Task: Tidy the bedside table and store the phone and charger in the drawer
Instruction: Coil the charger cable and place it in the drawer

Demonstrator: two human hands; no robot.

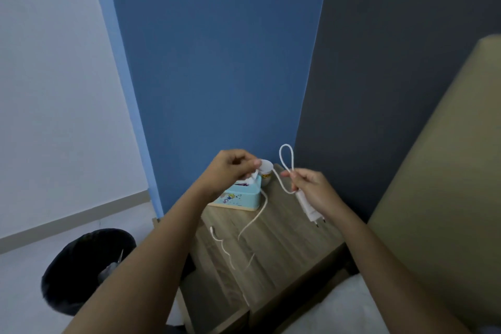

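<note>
Wooden bedside table (273,236), lower centre. Charger adapter (309,206) clamped in right hand (311,188), fingers closed, cable (257,214) looped above. Left hand (230,168) pinching cable. Risks – trailing connector (211,230) snagging tissue box (238,196), toppling cup (264,171). Phone not visible.

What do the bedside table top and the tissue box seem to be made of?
Table: probably wood-look laminate, matte; a grey-brown grain runs in straight printed-looking streaks, with no shine. It could also be real veneer.

Tissue box: likely smooth plastic, light blue with cartoon prints, on a pale base that looks like wood or bamboo.
</note>
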